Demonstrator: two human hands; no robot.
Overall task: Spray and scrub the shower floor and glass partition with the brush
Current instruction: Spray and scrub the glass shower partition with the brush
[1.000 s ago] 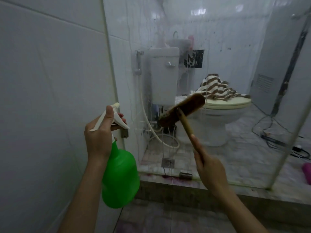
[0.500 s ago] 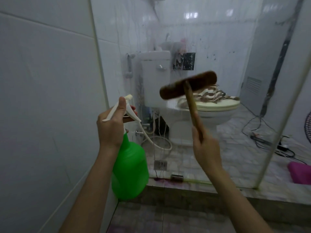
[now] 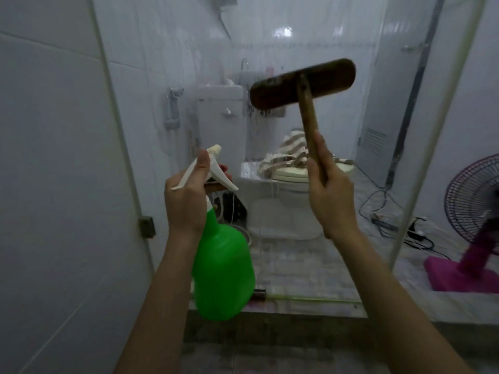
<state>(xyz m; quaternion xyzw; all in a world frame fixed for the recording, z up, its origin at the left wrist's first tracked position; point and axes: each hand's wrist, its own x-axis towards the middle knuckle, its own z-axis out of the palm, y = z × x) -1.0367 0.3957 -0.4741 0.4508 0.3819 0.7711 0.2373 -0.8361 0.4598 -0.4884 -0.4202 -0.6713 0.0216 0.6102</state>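
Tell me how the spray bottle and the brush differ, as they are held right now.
1. The spray bottle is bright green plastic with a white trigger head; the brush is dark brown wood.
2. The bottle hangs low below the left hand; the brush head is raised high above the right hand.
3. The bottle is bulbous; the brush is a flat oblong head on a thin handle.
Each is gripped in one hand, facing the glass partition.
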